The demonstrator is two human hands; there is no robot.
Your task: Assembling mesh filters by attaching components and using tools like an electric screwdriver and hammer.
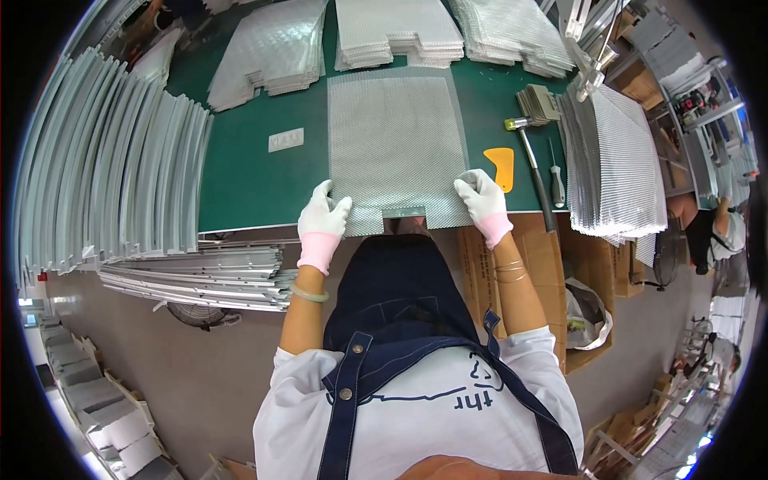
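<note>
A silvery metal mesh sheet (pixel 396 136) lies flat on the green tabletop (pixel 256 172), its near end reaching past the table's front edge. That near end has a rectangular notch in the middle. My left hand (pixel 324 214), in a white glove with a pink cuff, pinches the sheet's near left side. On the opposite side my right hand (pixel 482 200), gloved the same way, grips the near right edge between thumb and fingers. Close to the right hand lies a yellow flat scraper (pixel 502 168). Beyond it are a mallet (pixel 534 164) and a screwdriver (pixel 557 178).
Notched mesh stacks (pixel 398 32) line the far side. Long metal strips (pixel 104 160) crowd the left end, with more metal strips (pixel 200 276) below table height. Another mesh stack (pixel 612 160) stands at right, near grey-green blocks (pixel 538 104). Cardboard boxes (pixel 532 272) sit under the table.
</note>
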